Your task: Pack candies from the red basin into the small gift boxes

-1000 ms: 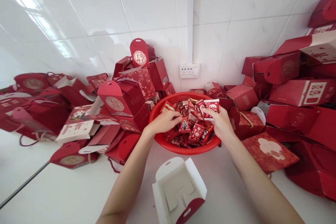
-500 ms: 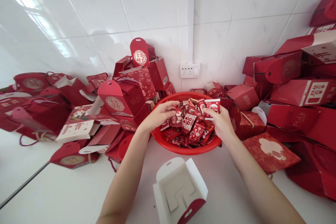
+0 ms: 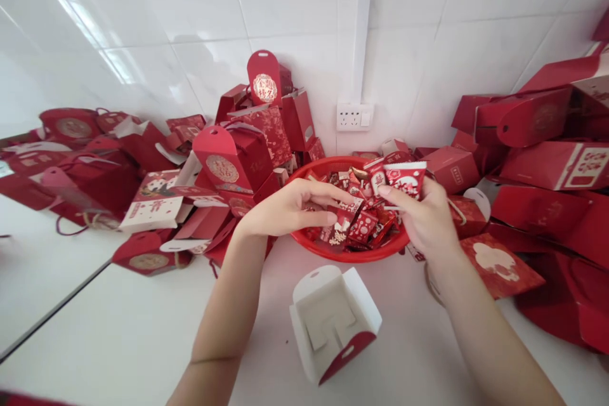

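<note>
A red plastic basket (image 3: 380, 256) is piled with red-wrapped sweets (image 3: 364, 226). My left hand (image 3: 295, 206) reaches over its left side, thumb and fingers closed on a dark red sweet packet (image 3: 339, 230). Above the right rim, my right hand (image 3: 431, 219) grips a couple of red and white sweet packets (image 3: 405, 179) between thumb and fingers. In front of the basket stands an open carton (image 3: 328, 311), white inside with a red end flap; no sweets show in it.
Red gift boxes (image 3: 233, 162) are stacked on the left, and more red boxes (image 3: 528, 114) pile up on the right. Behind is a white tiled wall with a socket (image 3: 354, 117). A dark seam (image 3: 54, 311) crosses the white tabletop at left.
My left hand has moved right, carrying the dark red packet across the basket. My right hand has drawn right and lifted its packets clear of the pile. The view has shifted slightly.
</note>
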